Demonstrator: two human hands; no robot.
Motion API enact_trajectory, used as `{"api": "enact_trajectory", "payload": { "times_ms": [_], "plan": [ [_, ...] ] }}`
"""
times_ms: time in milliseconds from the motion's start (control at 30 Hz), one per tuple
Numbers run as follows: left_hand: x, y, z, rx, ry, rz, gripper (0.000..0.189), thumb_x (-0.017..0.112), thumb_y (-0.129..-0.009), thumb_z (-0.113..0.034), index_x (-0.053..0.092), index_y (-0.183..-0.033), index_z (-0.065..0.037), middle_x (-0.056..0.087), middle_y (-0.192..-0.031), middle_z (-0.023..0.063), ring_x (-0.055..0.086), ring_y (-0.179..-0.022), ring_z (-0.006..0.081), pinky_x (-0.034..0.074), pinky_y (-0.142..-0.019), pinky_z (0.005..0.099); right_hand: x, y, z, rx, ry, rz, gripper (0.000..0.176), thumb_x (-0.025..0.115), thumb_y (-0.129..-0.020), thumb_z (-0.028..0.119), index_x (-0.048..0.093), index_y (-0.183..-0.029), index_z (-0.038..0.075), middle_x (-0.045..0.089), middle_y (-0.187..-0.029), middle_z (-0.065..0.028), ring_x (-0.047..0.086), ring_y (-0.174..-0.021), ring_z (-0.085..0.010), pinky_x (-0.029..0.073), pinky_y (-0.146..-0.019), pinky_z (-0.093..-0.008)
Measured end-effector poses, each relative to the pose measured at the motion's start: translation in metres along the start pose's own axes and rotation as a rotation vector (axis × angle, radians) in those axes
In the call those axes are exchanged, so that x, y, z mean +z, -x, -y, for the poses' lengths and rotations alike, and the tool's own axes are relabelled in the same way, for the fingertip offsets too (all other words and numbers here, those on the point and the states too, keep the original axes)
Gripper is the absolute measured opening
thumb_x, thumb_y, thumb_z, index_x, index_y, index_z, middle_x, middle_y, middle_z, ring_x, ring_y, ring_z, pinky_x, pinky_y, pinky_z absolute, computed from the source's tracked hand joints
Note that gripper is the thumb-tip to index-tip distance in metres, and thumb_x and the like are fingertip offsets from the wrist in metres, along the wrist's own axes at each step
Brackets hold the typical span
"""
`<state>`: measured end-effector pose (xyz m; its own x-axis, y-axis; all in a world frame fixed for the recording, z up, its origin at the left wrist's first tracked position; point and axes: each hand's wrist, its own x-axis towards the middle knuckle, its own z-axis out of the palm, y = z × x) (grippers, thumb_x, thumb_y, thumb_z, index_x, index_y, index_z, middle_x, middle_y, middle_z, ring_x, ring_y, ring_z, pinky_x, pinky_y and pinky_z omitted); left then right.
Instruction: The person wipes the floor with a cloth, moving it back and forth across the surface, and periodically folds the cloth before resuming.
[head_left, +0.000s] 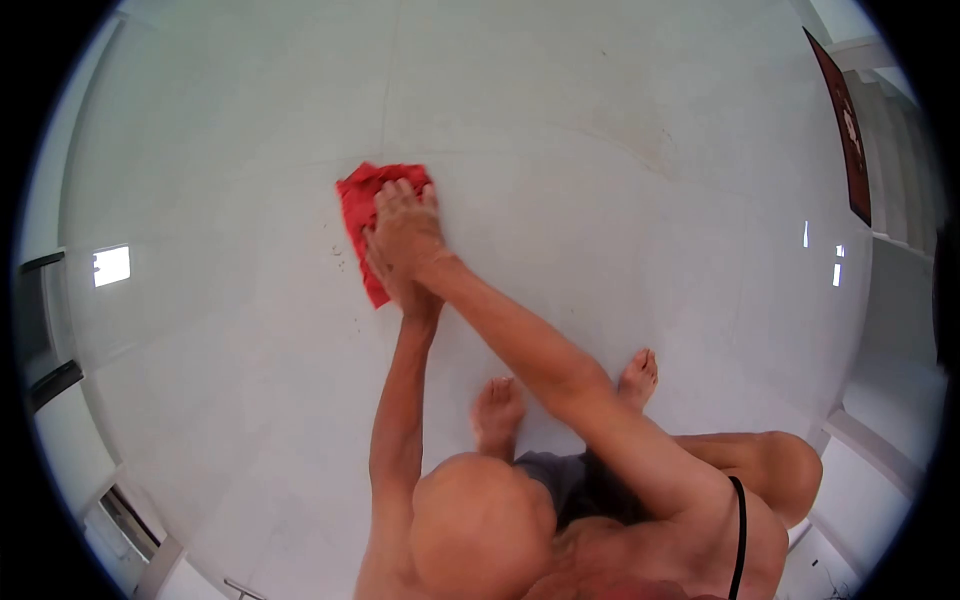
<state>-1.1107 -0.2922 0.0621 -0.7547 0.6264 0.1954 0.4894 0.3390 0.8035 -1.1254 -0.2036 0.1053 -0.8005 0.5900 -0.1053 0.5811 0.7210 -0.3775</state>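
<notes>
On the pale floor (560, 250) lies a red cloth (356, 206), probably light, limp and hard to damage, apt to bunch when pushed. The right hand (408, 222) is laid flat on it, not gripping, over the left hand (402, 287), whose grip is too hidden to tell; the cloth's free lower corner, near dark specks (338, 254), should pinch up easily.

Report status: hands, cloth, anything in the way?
Right hand on red cloth, overlapping left hand. Cloth wrinkled on pale floor. Dark specks beside it, nothing blocking.
</notes>
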Motion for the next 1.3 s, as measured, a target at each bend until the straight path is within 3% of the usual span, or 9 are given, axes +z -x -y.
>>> {"api": "enact_trajectory", "payload": {
  "times_ms": [133, 267, 400, 600, 667, 833, 933, 1067, 1300],
  "plan": [
    [0.063, -0.013, -0.033, 0.139, -0.072, 0.197, 0.075, 0.069, -0.103, -0.027, 0.033, -0.164, -0.004, 0.041, -0.167, 0.017, 0.035, -0.155, 0.0327, 0.027, -0.128, 0.0448, -0.033, 0.01, -0.086, 0.13, 0.101, -0.11, 0.053, 0.061, -0.098, 0.034, 0.066, -0.139, 0.001, 0.056, -0.154, -0.0151, 0.046, -0.148, -0.0311, 0.034, -0.12, -0.0623],
    [0.132, 0.017, -0.058, 0.28, 0.06, 0.377, 0.069, 0.07, -0.097, -0.02, 0.045, -0.158, 0.001, 0.046, -0.162, 0.0249, 0.035, -0.153, 0.045, 0.027, -0.129, 0.0515, -0.034, 0.075, -0.184, 0.281, 0.099, -0.35, 0.051, 0.047, -0.108, 0.03, 0.057, -0.148, 0.001, 0.056, -0.155, -0.0191, 0.048, -0.146, -0.037, 0.035, -0.12, -0.059],
    [0.161, 0.073, -0.1, 0.555, 0.058, 0.553, 0.069, 0.067, -0.093, -0.015, 0.047, -0.157, 0.0, 0.046, -0.164, 0.0213, 0.027, -0.159, 0.0427, 0.021, -0.131, 0.0581, -0.031, 0.161, -0.249, 0.41, 0.121, -0.543, 0.048, 0.048, -0.106, 0.024, 0.064, -0.138, -0.008, 0.065, -0.144, -0.0258, 0.058, -0.137, -0.0427, 0.043, -0.118, -0.0493],
    [0.168, 0.098, -0.117, 0.654, -0.049, 0.633, 0.068, 0.064, -0.095, -0.023, 0.049, -0.159, -0.004, 0.044, -0.166, 0.0172, 0.025, -0.161, 0.0414, 0.018, -0.133, 0.0569, -0.029, 0.18, -0.253, 0.678, 0.027, -0.494, 0.055, 0.049, -0.103, 0.03, 0.062, -0.148, 0.0, 0.057, -0.157, -0.0203, 0.047, -0.15, -0.0391, 0.031, -0.121, -0.061],
    [0.165, 0.091, -0.109, 0.573, -0.039, 0.54, 0.069, 0.064, -0.096, -0.024, 0.048, -0.16, -0.004, 0.044, -0.167, 0.0167, 0.025, -0.161, 0.0413, 0.018, -0.132, 0.0563, -0.029, 0.16, -0.247, 0.631, -0.04, -0.457, 0.057, 0.048, -0.103, 0.031, 0.062, -0.148, -0.001, 0.053, -0.162, -0.0196, 0.043, -0.154, -0.0381, 0.023, -0.124, -0.0641],
    [0.104, -0.009, -0.039, 0.148, 0.227, 0.391, 0.071, 0.07, -0.096, -0.03, 0.046, -0.157, -0.003, 0.047, -0.161, 0.0206, 0.035, -0.155, 0.0392, 0.026, -0.129, 0.0511, 0.003, 0.031, -0.163, 0.108, 0.1, -0.583, 0.051, 0.061, -0.095, 0.032, 0.067, -0.135, 0.001, 0.062, -0.146, -0.0157, 0.051, -0.139, -0.0358, 0.035, -0.109, -0.0662],
    [0.046, -0.021, 0.021, 0.339, -0.278, 0.139, 0.065, 0.072, -0.095, -0.021, 0.05, -0.154, -0.004, 0.053, -0.155, 0.0177, 0.043, -0.148, 0.0362, 0.03, -0.125, 0.0497, 0.029, -0.011, -0.068, 0.001, 0.045, -0.453, 0.053, 0.063, -0.092, 0.033, 0.066, -0.133, -0.001, 0.065, -0.139, -0.0171, 0.054, -0.136, -0.0394, 0.036, -0.11, -0.0678],
    [-0.035, 0.023, 0.061, 0.074, -0.134, 0.069, 0.062, 0.066, -0.1, -0.024, 0.047, -0.156, -0.005, 0.05, -0.158, 0.0138, 0.042, -0.149, 0.0317, 0.028, -0.126, 0.0467, 0.027, 0.017, 0.043, -0.098, -0.001, -0.009, 0.066, 0.053, -0.103, 0.038, 0.05, -0.156, -0.002, 0.046, -0.165, -0.0202, 0.035, -0.157, -0.0404, 0.021, -0.124, -0.0698],
    [-0.073, 0.06, 0.045, 0.056, -0.277, 0.016, 0.063, 0.055, -0.108, -0.032, 0.035, -0.163, -0.008, 0.038, -0.167, 0.0108, 0.035, -0.155, 0.0288, 0.025, -0.129, 0.0443, 0.039, 0.055, 0.066, -0.166, 0.037, 0.118, 0.071, 0.051, -0.106, 0.041, 0.039, -0.163, -0.001, 0.035, -0.173, -0.0183, 0.027, -0.162, -0.0385, 0.017, -0.128, -0.0674]
  ]
}}
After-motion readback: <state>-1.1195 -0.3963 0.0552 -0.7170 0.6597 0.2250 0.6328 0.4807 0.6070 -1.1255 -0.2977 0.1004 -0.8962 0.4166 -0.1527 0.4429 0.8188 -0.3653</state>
